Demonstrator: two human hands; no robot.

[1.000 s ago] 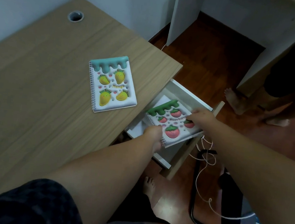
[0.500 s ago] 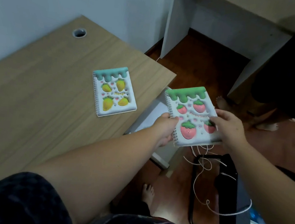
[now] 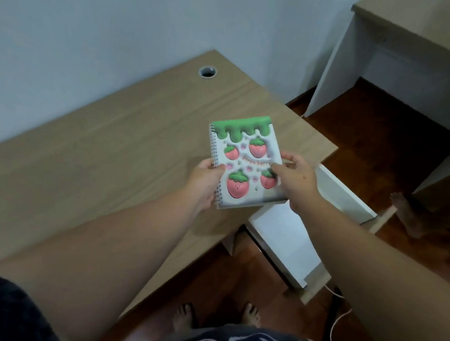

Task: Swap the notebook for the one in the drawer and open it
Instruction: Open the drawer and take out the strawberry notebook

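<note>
A pale wall backs a wooden counter (image 3: 93, 155) that runs from the near left to the far right, with a round cable hole (image 3: 207, 72) near its far edge and an open white drawer (image 3: 289, 233) hanging out under its right end. Held above the counter's right part is the strawberry notebook (image 3: 242, 166), cover up and closed, its long axis running near to far with the green top edge pointing away. The wire spine lies along its left side, where the left hand (image 3: 205, 182) has closed its grip around the near left corner, thumb on the cover. The right hand (image 3: 296, 178) pinches the opposite, free edge, fingers curled over the cover. No second notebook shows on the counter; it may sit behind the held one or in the drawer, which looks bare where it can be seen. Opening turns on that free right edge: the right hand is the one placed to lift the cover and swing it leftward over the spine while the left steadies.
</note>
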